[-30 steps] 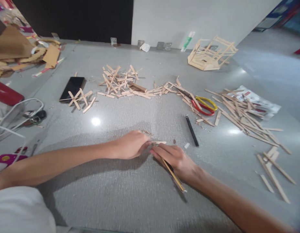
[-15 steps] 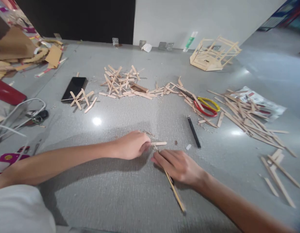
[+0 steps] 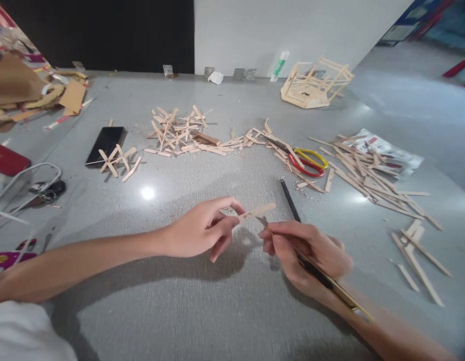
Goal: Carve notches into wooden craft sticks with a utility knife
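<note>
My left hand (image 3: pixel 204 228) pinches one end of a wooden craft stick (image 3: pixel 268 207) between thumb and fingers, lifted a little above the tabletop. Small dark marks or notches show on the stick near my fingertips. In my right hand (image 3: pixel 311 253) lies a slim gold-and-black craft knife (image 3: pixel 339 290), gripped like a pen. Its grey blade (image 3: pixel 261 220) points left, at or very near the lower edge of the stick; contact cannot be made out. A black pen-like stick (image 3: pixel 290 199) lies just behind my right hand.
Scissors (image 3: pixel 309 163) with red and yellow handles lie among loose sticks (image 3: pixel 371 180). Further back stand an open stick frame (image 3: pixel 317 87) and a glue tube (image 3: pixel 280 66). A phone (image 3: pixel 106 143) carries joined sticks; a larger stick pile (image 3: pixel 178 130) lies beside it.
Both hands have risen from the tabletop. My right hand has turned the craft knife, so its handle now points back along my forearm. The stick is tilted up; the view has shifted right.
</note>
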The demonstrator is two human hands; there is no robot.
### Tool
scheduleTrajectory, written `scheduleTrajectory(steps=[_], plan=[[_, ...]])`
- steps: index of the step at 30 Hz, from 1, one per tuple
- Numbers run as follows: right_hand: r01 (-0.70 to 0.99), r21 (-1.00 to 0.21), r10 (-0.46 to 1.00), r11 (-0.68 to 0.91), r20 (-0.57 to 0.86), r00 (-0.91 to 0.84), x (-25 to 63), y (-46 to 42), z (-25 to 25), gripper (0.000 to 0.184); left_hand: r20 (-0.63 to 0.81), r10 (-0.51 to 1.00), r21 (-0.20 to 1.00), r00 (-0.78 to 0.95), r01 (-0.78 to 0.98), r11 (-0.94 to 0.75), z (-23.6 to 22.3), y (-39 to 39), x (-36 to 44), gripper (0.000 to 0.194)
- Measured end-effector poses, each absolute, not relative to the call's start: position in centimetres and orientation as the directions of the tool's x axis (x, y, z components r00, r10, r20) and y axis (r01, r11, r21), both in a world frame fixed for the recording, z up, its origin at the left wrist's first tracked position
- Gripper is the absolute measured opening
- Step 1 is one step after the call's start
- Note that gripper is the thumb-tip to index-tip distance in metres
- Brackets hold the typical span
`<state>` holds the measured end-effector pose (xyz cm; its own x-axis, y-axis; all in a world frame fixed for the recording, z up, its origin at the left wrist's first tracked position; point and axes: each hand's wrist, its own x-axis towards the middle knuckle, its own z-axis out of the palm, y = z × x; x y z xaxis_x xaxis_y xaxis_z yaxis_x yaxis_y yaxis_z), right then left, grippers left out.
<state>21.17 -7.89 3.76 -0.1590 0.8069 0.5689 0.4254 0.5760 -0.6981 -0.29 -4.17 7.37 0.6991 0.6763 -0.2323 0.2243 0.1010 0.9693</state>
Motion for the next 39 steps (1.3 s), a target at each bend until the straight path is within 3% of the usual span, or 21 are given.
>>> scheduleTrajectory(steps=[4, 11, 19, 26, 33, 39], plan=[[0.381, -0.758, 0.841, 0.529, 0.529, -0.114, 20.8, -8.8, 4.3, 0.019, -0.239, 0.682, 0.969, 0.691, 0.211, 0.126, 7.9, -4.8, -0.2, 0.023], [0.407, -0.742, 0.839, 0.532, 0.525, -0.142, 20.7, -9.2, 5.0, 0.018, -0.132, 0.747, 0.947, 0.652, 0.306, -0.1, 7.8, -5.3, -0.2, 0.017], [0.352, -0.808, 0.873, 0.473, 0.485, -0.06, 20.4, -8.9, 4.5, 0.013, -0.094, 0.76, 0.908, 0.643, 0.368, -0.199, 7.5, -5.4, -0.3, 0.014], [-0.052, -0.98, 0.965, 0.193, 0.199, -0.171, 20.9, -7.4, 4.6, 0.007, -0.108, 0.775, 0.908, 0.623, 0.379, -0.178, 7.5, -5.2, -0.4, 0.015], [-0.209, -0.976, 0.951, -0.057, 0.011, -0.31, 21.6, -6.1, 4.1, 0.016, -0.181, 0.759, 0.949, 0.626, 0.314, -0.033, 7.7, -5.0, -0.2, 0.016], [-0.303, -0.928, 0.945, -0.218, -0.124, -0.301, 20.8, -6.0, 4.0, 0.019, -0.175, 0.779, 0.945, 0.602, 0.326, -0.04, 6.9, -5.0, -0.1, 0.015]])
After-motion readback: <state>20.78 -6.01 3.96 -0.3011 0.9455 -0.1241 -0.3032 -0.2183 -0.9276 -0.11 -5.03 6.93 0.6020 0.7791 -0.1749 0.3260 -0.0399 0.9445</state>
